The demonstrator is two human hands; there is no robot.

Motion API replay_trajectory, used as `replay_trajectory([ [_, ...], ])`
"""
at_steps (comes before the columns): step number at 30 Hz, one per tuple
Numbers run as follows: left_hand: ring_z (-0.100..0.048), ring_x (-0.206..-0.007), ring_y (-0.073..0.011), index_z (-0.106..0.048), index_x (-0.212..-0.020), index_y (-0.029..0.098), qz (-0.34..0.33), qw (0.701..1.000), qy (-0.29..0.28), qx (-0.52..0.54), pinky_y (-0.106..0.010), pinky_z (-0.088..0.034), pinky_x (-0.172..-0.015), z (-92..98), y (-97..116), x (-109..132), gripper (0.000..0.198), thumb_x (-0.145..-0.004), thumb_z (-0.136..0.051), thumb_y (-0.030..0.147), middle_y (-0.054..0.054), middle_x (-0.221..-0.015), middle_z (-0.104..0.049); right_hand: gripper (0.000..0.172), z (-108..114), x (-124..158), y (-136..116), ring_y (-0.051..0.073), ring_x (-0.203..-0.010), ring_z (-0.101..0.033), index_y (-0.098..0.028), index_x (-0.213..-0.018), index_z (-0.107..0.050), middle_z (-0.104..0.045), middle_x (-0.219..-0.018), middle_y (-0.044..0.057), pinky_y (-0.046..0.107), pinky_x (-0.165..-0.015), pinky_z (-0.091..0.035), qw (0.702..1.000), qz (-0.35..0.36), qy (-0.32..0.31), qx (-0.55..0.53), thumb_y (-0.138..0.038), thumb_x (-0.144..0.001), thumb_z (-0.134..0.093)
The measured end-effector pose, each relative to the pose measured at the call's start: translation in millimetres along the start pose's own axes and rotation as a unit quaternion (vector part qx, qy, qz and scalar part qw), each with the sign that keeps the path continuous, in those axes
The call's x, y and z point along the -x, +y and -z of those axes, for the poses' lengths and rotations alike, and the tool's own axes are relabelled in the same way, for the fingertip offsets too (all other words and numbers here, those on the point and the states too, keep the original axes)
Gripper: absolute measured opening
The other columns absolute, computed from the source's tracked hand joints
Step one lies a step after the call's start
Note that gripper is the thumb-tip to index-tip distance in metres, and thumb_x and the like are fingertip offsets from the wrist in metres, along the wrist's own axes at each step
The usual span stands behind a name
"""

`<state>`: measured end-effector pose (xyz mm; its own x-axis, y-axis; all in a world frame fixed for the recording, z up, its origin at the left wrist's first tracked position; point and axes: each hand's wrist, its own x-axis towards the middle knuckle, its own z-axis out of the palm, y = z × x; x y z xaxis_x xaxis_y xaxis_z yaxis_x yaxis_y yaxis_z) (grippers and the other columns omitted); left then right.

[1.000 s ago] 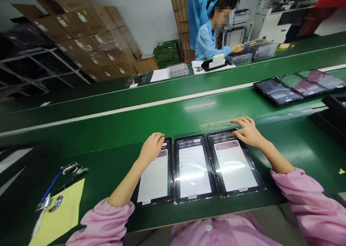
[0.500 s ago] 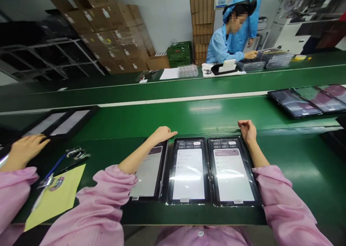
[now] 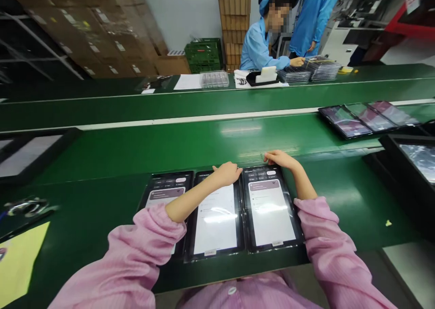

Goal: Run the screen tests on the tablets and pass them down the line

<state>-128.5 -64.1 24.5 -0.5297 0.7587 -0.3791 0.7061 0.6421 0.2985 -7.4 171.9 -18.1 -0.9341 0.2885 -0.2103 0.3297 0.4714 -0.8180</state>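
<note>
Three tablets with lit white screens and clear film lie side by side on the green bench: a left tablet (image 3: 166, 193), a middle tablet (image 3: 217, 223) and a right tablet (image 3: 272, 214). My left hand (image 3: 228, 173) is over the upper end of the middle one, near the gap to the right tablet. Its fingers are curled, their tips partly hidden. Just beyond the right tablet's top edge is my right hand (image 3: 279, 158), thumb and fingers closed together. Whatever is between them is too small to make out. My left forearm covers part of the left and middle tablets.
Dark-framed panels (image 3: 37, 152) lie at the left, more tablets (image 3: 363, 118) at the right. A black tray-like holder (image 3: 390, 146) stands at the right edge. A yellow sheet (image 3: 23, 263) lies at left. Across the bench, a person in blue (image 3: 254, 46) handles stacked trays (image 3: 322, 69).
My left hand has moved from the left tablet to the middle one's top. My right hand has shifted left along the right tablet's top edge. The view has turned right; the neighbour's hand is out of sight.
</note>
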Motion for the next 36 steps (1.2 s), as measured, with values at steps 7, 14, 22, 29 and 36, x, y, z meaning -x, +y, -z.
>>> replay_trajectory([
  [7,-0.065,-0.106,-0.0283,-0.066,-0.097,0.018,-0.027,1.000,0.009,0.013,-0.050,-0.048,-0.097,17.1,-3,8,0.059,-0.102,-0.013,0.043,-0.013,-0.110,-0.070,0.051,6,12,-13,0.018,-0.065,-0.050,-0.019,-0.059,-0.060,-0.056,-0.061,0.001,0.030,-0.067,-0.037,0.994,-0.044,-0.052,0.091,-0.066,-0.081,-0.057],
  [14,-0.058,-0.121,-0.0344,-0.060,-0.128,0.019,-0.054,0.997,0.027,-0.040,-0.069,-0.033,-0.107,0.7,13,16,0.055,-0.104,-0.018,0.045,-0.016,-0.124,-0.066,0.066,5,12,-13,0.014,-0.056,-0.036,-0.022,-0.048,-0.043,-0.038,-0.052,-0.002,0.030,-0.058,-0.029,0.992,-0.060,-0.076,0.078,-0.082,-0.070,-0.059],
  [22,-0.037,-0.144,-0.0402,-0.047,-0.148,0.022,-0.088,0.986,0.031,-0.140,-0.077,-0.006,-0.112,-9.5,17,26,0.056,-0.104,-0.023,0.048,-0.017,-0.152,-0.047,0.083,5,21,-24,0.015,-0.056,-0.045,-0.017,-0.070,-0.060,-0.053,-0.061,0.002,0.028,-0.052,-0.032,0.995,-0.050,-0.079,-0.034,-0.097,-0.067,-0.037],
  [29,-0.052,-0.135,-0.0256,-0.036,-0.155,0.026,-0.130,0.989,-0.076,-0.001,-0.039,-0.040,-0.110,15.0,-30,12,0.056,-0.100,-0.028,0.035,-0.005,-0.152,-0.049,0.058,6,20,-16,0.018,-0.069,-0.050,-0.018,-0.073,-0.057,-0.057,-0.071,0.001,0.030,-0.062,-0.036,0.986,-0.003,-0.166,-0.005,-0.072,-0.057,-0.074],
  [36,-0.051,-0.136,-0.0219,-0.028,-0.157,0.029,-0.182,0.977,-0.094,0.055,-0.034,-0.039,-0.112,17.3,-53,12,0.068,-0.091,-0.043,0.025,0.000,-0.154,-0.044,0.057,6,17,-12,0.018,-0.072,-0.051,-0.019,-0.077,-0.056,-0.058,-0.075,0.001,0.030,-0.066,-0.038,0.984,0.013,-0.180,-0.007,-0.065,-0.051,-0.078],
])
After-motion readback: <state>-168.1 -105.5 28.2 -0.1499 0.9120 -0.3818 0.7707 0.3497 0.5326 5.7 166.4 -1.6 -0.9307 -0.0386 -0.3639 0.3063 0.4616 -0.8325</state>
